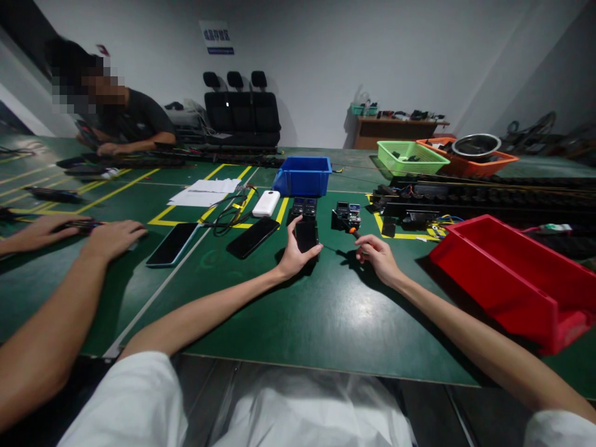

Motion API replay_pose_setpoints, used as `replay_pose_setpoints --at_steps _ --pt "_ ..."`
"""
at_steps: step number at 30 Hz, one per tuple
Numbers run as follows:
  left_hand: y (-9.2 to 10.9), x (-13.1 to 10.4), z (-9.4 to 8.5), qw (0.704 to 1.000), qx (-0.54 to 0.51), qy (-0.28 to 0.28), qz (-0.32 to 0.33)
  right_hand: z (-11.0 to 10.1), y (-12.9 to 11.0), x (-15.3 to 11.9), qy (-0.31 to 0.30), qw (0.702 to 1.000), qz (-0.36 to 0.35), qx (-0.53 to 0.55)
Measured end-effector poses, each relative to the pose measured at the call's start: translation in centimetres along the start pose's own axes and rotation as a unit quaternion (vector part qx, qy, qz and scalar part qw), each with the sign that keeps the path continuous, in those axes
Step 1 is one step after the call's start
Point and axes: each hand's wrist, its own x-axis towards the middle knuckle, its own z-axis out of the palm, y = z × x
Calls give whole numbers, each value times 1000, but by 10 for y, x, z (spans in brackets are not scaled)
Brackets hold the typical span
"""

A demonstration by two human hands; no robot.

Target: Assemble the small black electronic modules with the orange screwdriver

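Note:
My left hand [292, 253] is closed around a black rectangular device [306, 236], with the thumb along its near edge. Between the fingers of my right hand [379, 257] is a small tool with an orange and black handle [354, 232], which looks like a screwdriver; its tip is hard to make out. Just beyond that tool lie small dark modules with exposed circuit parts [349, 214]. More dark modules [305, 205] rest behind the held device. To the left of my left hand is a black phone [252, 237].
A blue bin [305, 176] stands behind the modules, a red bin [507, 279] at right. Green [412, 158] and orange baskets [484, 162] sit behind long black rails [465, 195]. A white power bank [266, 203], cables and another phone [173, 244] lie left, near a neighbour's hands [112, 239].

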Motion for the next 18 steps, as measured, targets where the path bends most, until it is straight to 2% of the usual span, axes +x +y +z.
replay_pose_setpoints --at_steps 3,7,10,12,15,18 --pt "2 -3 1 999 19 -37 27 17 -1 -6 -50 997 -4 -67" --pt "4 -6 2 996 27 -59 64 49 -1 -10 -99 981 -69 -151" --pt "8 -10 4 997 33 -44 58 69 4 -6 -98 969 -119 -193" --pt "11 -14 4 998 41 -14 49 77 8 -1 -87 962 -142 -215" --pt "12 -18 5 998 37 24 40 82 11 3 -78 952 -167 -243" --pt "13 -19 6 999 26 10 32 81 9 3 -57 947 -187 -254"
